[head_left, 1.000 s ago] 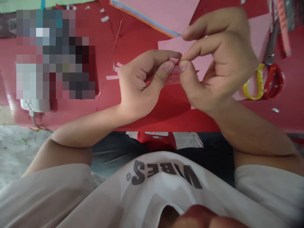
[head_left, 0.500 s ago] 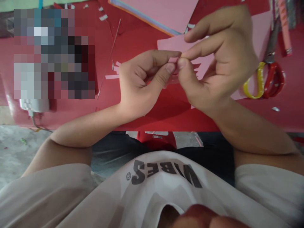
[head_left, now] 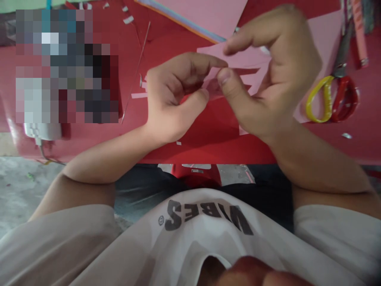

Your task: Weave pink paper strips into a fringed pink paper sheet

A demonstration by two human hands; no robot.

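Note:
Above the red table, my left hand (head_left: 175, 95) and my right hand (head_left: 274, 75) meet at the fingertips around a small pink paper strip (head_left: 212, 84). My right thumb presses on it, with the tip of my left index finger right beside that thumb. My left thumb is a little apart from my left index finger, and the other left fingers curl behind the strip. Fingers and blur hide much of the strip. Beneath my hands lies a pink paper sheet (head_left: 232, 57) with strips cut into its edge.
Scissors (head_left: 339, 79) with yellow and red handles lie right of my right hand. A stack of coloured paper (head_left: 202, 16) is at the back. Left are a thin stick (head_left: 137, 71), loose pink strips (head_left: 139, 95) and a white plug (head_left: 43, 131) with a cable; one patch is pixelated.
My left thumb has moved down and away from my left index finger, opening its pinch. My right thumb has shifted slightly left, and my right hand has turned a little.

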